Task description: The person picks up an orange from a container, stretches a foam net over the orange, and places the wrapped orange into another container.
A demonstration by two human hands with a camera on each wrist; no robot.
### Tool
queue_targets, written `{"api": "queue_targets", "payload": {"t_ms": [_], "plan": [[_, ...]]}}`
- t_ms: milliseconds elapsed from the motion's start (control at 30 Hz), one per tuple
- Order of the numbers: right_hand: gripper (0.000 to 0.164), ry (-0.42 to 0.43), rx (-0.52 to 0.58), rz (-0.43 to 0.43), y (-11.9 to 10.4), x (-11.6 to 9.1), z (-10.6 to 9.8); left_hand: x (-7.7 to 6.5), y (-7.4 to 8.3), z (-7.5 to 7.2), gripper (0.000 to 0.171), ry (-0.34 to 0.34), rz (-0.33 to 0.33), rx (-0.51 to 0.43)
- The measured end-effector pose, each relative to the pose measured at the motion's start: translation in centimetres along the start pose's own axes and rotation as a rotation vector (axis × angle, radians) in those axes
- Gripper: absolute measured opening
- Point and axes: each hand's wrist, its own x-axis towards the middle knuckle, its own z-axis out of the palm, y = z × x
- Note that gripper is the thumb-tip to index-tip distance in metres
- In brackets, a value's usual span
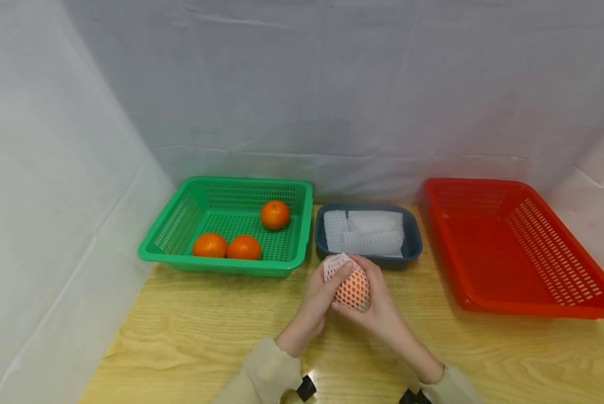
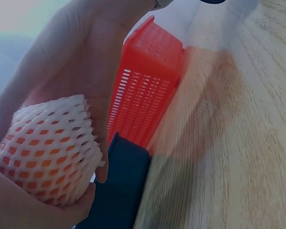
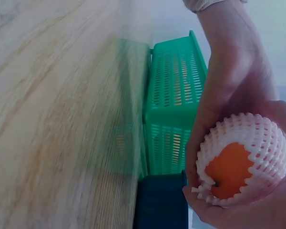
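Note:
Between my two hands, above the wooden table, is an orange (image 3: pixel 230 169) wrapped in a white foam net sleeve (image 1: pixel 353 289). My left hand (image 1: pixel 318 296) grips it from the left, its thumb lying across the net. From the right, my right hand (image 1: pixel 381 303) curls round the same orange. One end of the net gapes in the right wrist view, baring orange peel there. In the left wrist view the mesh (image 2: pixel 50 150) covers the side that shows. Just behind the hands stands a dark blue tray (image 1: pixel 413 258) holding several flat white foam nets (image 1: pixel 374 233).
A green basket (image 1: pixel 221 266) at the left holds three bare oranges: one orange (image 1: pixel 275 215) at its back right, two near its front wall. At the right stands a red basket (image 1: pixel 539 310). White sheeting (image 1: pixel 302 84) hangs behind and at the left of the table (image 1: pixel 190 331).

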Motion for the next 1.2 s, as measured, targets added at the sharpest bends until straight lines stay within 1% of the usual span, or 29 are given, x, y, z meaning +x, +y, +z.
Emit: {"api": "queue_targets", "payload": {"t_ms": [200, 333, 433, 600, 700, 733, 833, 1000, 1133, 1200], "plan": [[0.080, -0.034, 0.051, 0.050, -0.1, -0.1, -0.4, 0.1, 0.0, -0.1, 0.040, -0.006, -0.012, 0.006], [0.076, -0.027, 0.076, 0.085, -0.1, -0.2, -0.5, 0.2, 0.1, -0.1, 0.042, -0.005, -0.017, 0.020], [0.075, -0.022, 0.103, 0.125, -0.1, -0.2, -0.6, 0.2, 0.3, -0.2, 0.046, -0.020, -0.019, 0.019], [0.073, -0.050, 0.207, 0.245, 0.0, -0.3, -1.3, 0.1, 0.5, -0.4, 0.053, -0.089, -0.035, 0.007], [0.070, -0.059, 0.251, 0.318, 0.1, -0.3, -1.9, 0.1, 0.7, -0.5, 0.052, -0.123, -0.046, 0.035], [0.069, -0.057, 0.257, 0.330, 0.1, -0.2, -2.1, 0.0, 0.7, -0.5, 0.051, -0.129, -0.044, 0.047], [0.068, -0.039, 0.260, 0.346, 0.3, -0.1, -2.8, 0.0, 0.8, -0.5, 0.047, -0.138, -0.034, 0.087], [0.067, 0.001, 0.246, 0.331, 0.6, 0.3, -4.3, 0.3, 0.9, -0.6, 0.043, -0.161, -0.019, 0.098], [0.068, 0.037, 0.210, 0.342, 0.6, 0.5, -5.9, 0.4, 1.2, -0.8, 0.039, -0.185, 0.016, 0.122], [0.069, 0.059, 0.185, 0.354, 0.6, 0.6, -6.9, 0.4, 1.4, -0.9, 0.036, -0.197, 0.045, 0.138]]}}
